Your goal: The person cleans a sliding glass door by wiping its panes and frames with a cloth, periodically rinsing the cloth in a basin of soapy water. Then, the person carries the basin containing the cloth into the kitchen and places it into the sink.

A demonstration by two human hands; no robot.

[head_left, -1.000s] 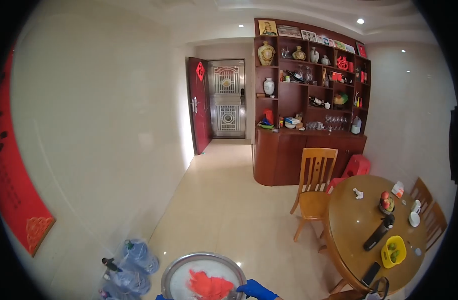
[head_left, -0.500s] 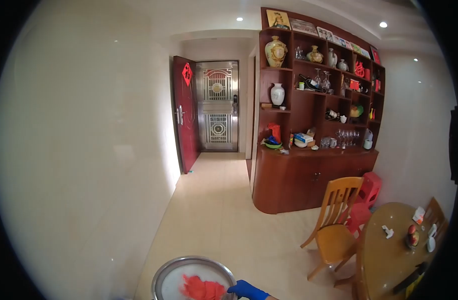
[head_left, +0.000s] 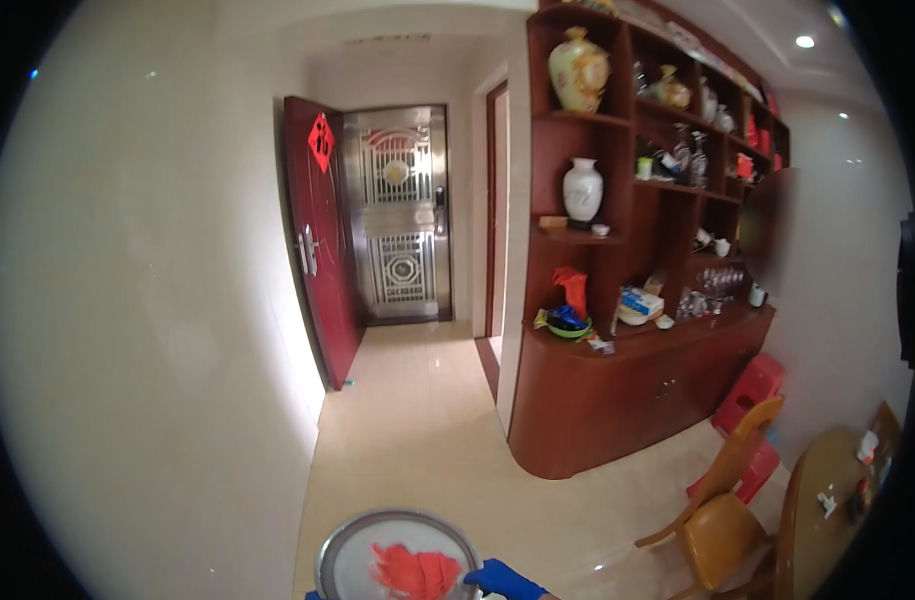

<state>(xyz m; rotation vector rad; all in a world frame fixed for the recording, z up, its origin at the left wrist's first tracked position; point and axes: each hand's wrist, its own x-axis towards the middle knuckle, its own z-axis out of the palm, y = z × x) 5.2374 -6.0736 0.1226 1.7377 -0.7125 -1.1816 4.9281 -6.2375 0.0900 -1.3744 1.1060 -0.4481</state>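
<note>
A round metal basin (head_left: 336,540) is at the bottom of the view, holding cloudy whitish liquid. A wet red cloth (head_left: 418,573) lies partly in that liquid, towards the right side. My right hand (head_left: 506,580), in a blue glove, grips the basin's right rim. At the lower left rim only a sliver of my blue-gloved left hand (head_left: 314,596) shows, holding the basin's other side; its fingers are mostly cut off by the frame edge.
Ahead, a tiled floor (head_left: 408,420) leads to a metal door (head_left: 398,215) beside an opened red door (head_left: 323,240). A wooden cabinet (head_left: 618,420) with vases and glasses stands right. Nearer are a wooden chair (head_left: 723,540), red plastic stools (head_left: 753,395) and a table (head_left: 813,500).
The view has moved forward and turned right to left across the room: cabinet and vases look larger, and the chair and table have shifted right. The basin stays in my hands.
</note>
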